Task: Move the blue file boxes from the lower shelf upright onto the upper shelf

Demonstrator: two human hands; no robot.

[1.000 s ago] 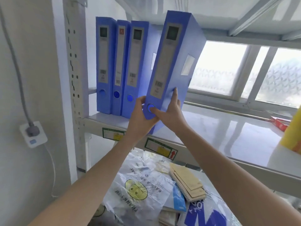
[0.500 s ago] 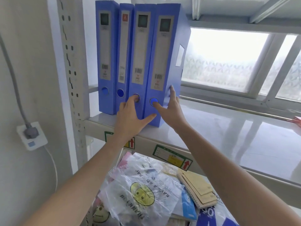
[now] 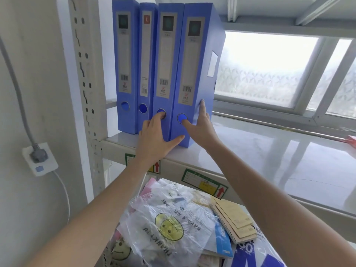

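Neither hand has a closed grip on anything: both are spread open and pressed flat against the spines of the file boxes. Left hand (image 3: pixel 154 140) lies on the lower front of the third box (image 3: pixel 163 74), its forefinger reaching the round finger hole and its thumb stretched right across the foot of the fourth box (image 3: pixel 189 74). Right hand (image 3: pixel 200 128) rests on that fourth box, thumb touching its finger hole and forefinger pointing up along the box's right front edge.

Four blue file boxes stand upright in a row at the left end of the upper shelf (image 3: pixel 269 151), side by side and touching, just right of the shelf post (image 3: pixel 84 74). First box (image 3: pixel 124 64) is nearest the post, with a narrower second box (image 3: pixel 145 64) beside it.

On the lower shelf lie plastic bags (image 3: pixel 169 228) with a smiley print and a spiral notebook (image 3: pixel 233 220). A wall socket (image 3: pixel 39 158) with a grey plug sits far left.
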